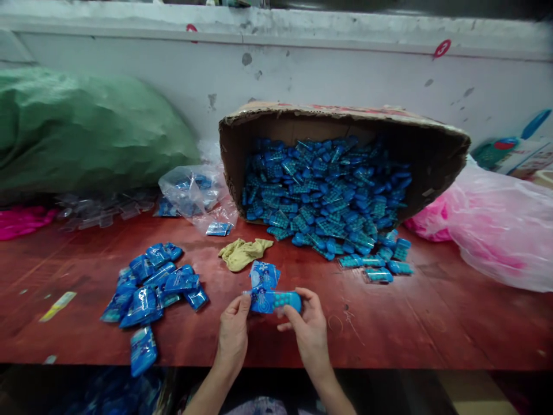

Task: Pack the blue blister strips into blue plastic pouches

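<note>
Left hand (234, 331) pinches a blue packet (261, 301); right hand (311, 331) holds a dotted piece (287, 300) between fingers, perhaps partly inside the packet.

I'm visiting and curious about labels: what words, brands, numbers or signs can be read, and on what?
"3": red sticker on the wall ledge, right.
Too small or blurred to read: the other red sticker; print on the held blue wrapper, the blue packets, the yellow strip and the cardboard box.

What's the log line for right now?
left hand: pinching blue wrapper; right hand: holding dotted blue piece; piece: at wrapper's edge; beyond: open carton
</note>
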Action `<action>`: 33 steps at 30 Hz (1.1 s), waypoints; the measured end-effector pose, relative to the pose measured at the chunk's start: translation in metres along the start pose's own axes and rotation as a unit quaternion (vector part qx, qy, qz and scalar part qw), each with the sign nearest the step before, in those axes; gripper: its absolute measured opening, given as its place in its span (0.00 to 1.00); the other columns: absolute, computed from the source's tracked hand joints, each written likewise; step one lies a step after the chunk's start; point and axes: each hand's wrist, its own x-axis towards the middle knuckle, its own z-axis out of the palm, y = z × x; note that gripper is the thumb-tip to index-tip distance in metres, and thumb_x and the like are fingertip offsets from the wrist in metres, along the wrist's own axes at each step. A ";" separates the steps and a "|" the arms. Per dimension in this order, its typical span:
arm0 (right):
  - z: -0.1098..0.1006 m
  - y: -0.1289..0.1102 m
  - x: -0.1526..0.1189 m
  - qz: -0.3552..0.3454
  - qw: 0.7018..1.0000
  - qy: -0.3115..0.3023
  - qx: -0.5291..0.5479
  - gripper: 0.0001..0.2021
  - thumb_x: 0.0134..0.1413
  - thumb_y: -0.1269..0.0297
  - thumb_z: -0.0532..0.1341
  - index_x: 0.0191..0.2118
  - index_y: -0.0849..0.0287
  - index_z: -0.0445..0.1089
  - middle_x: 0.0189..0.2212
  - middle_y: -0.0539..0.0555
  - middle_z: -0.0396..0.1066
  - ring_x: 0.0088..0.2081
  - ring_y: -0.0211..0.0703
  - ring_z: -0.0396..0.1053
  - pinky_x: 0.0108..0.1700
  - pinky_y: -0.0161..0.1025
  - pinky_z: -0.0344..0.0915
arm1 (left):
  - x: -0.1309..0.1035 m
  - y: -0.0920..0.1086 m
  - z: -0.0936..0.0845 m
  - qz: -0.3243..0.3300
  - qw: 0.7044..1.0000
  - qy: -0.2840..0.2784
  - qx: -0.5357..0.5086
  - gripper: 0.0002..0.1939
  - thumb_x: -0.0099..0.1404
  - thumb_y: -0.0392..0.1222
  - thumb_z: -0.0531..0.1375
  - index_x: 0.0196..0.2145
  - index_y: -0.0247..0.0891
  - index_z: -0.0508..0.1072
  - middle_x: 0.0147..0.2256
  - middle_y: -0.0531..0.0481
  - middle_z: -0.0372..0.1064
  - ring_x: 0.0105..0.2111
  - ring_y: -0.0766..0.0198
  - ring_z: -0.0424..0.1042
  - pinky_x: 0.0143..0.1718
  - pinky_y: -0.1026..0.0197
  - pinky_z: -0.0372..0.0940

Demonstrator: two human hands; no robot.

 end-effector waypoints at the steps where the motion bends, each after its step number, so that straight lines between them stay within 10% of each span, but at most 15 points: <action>1: 0.000 0.004 -0.002 -0.014 1.000 0.004 -0.013 0.19 0.43 0.63 0.64 0.41 0.55 0.57 0.28 0.47 0.66 0.25 0.36 0.69 0.20 0.32 0.69 | -0.001 0.001 0.002 0.010 1.000 -0.009 -0.004 0.16 0.44 0.49 0.65 0.25 0.35 0.69 0.20 0.54 0.69 0.23 0.65 0.69 0.24 0.67 0.64; 9: 0.001 0.038 -0.002 -0.052 0.991 0.031 -0.121 0.15 0.45 0.65 0.62 0.40 0.56 0.59 0.28 0.47 0.65 0.24 0.36 0.67 0.21 0.32 0.69 | 0.001 0.002 0.012 0.000 1.000 -0.009 0.000 0.14 0.48 0.40 0.65 0.32 0.36 0.67 0.24 0.52 0.71 0.22 0.66 0.70 0.23 0.64 0.66; 21: 0.001 0.012 -0.003 -0.112 0.983 -0.102 -0.108 0.08 0.50 0.66 0.58 0.39 0.54 0.66 0.37 0.51 0.66 0.40 0.42 0.66 0.41 0.39 0.66 | 0.002 0.015 0.009 -0.136 0.981 -0.120 -0.071 0.05 0.56 0.31 0.57 0.32 0.29 0.71 0.30 0.44 0.74 0.30 0.64 0.73 0.35 0.63 0.67; 29: -0.010 -0.005 0.012 -0.163 0.940 -0.180 -0.238 0.37 0.40 0.68 0.66 0.57 0.45 0.52 0.45 0.52 0.59 0.48 0.46 0.61 0.52 0.44 0.58 | 0.004 0.027 0.003 -0.166 0.944 -0.280 -0.052 0.11 0.54 0.31 0.59 0.38 0.32 0.71 0.35 0.43 0.73 0.40 0.58 0.71 0.39 0.61 0.65; 33: -0.013 -0.019 0.016 -0.140 0.922 -0.265 -0.244 0.33 0.42 0.65 0.65 0.56 0.47 0.55 0.53 0.52 0.56 0.54 0.48 0.55 0.55 0.45 0.53 | 0.001 0.027 0.004 -0.182 0.936 -0.299 -0.042 0.12 0.53 0.32 0.60 0.38 0.33 0.71 0.34 0.43 0.74 0.36 0.57 0.73 0.35 0.61 0.66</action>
